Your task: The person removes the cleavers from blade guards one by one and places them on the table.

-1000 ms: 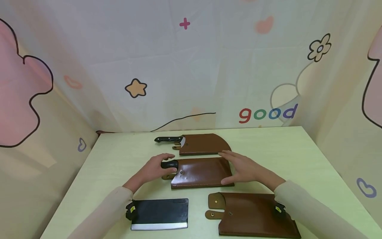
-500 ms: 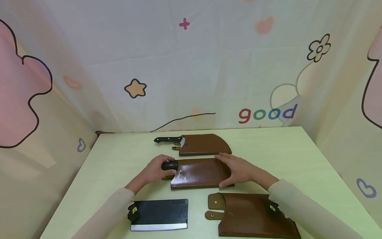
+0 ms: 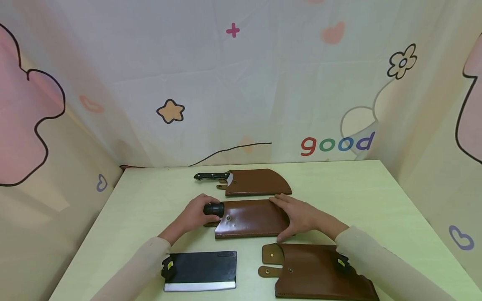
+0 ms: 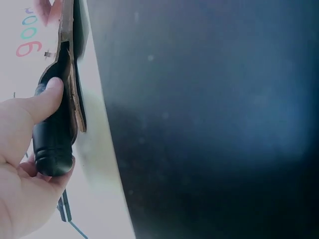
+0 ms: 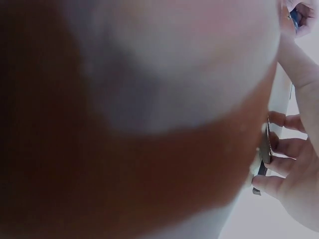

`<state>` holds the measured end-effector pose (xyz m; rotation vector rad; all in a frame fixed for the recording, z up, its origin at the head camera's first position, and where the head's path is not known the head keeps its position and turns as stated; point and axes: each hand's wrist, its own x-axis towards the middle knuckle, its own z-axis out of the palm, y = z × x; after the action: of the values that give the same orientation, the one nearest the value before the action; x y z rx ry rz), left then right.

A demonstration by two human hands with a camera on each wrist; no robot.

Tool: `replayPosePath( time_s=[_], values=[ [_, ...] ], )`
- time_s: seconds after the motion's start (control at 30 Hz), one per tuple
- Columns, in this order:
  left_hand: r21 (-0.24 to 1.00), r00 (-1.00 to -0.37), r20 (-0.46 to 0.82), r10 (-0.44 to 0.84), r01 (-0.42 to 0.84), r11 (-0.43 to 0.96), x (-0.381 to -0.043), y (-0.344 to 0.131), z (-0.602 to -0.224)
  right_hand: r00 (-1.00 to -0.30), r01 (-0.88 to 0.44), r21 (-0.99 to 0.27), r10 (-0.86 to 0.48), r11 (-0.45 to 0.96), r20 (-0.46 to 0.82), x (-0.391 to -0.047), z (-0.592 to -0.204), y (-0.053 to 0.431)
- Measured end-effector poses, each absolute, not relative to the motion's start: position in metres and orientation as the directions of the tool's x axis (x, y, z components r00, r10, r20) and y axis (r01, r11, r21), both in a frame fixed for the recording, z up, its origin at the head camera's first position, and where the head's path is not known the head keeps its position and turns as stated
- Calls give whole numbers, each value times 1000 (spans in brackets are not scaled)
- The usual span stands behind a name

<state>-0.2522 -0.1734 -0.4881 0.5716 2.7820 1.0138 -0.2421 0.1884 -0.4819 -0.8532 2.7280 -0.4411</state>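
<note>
The left hand (image 3: 197, 212) is holding a black knife handle (image 3: 213, 209), and the left wrist view is showing grooves around its end (the head view is showing them too small). The right hand (image 3: 300, 214) is resting, spread wide, at the other end of the brown leather sheath (image 3: 250, 217), which is lying on the table (image 3: 150, 200).

A glossy brown sheath (image 3: 252, 219) lies crosswise on the pale table (image 3: 339, 184), with 1 metal stud (image 3: 229, 218) near its left end. A rounded black handle (image 3: 214, 209) protrudes from that end
</note>
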Motion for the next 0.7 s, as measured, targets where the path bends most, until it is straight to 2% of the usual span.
replayPosePath(
  time_s=[0.7],
  values=[
    [518,-897,0,443,379,767,-252,-175,-480,-800,-549,-281,-592,787,-93,-240,-478,186]
  ],
)
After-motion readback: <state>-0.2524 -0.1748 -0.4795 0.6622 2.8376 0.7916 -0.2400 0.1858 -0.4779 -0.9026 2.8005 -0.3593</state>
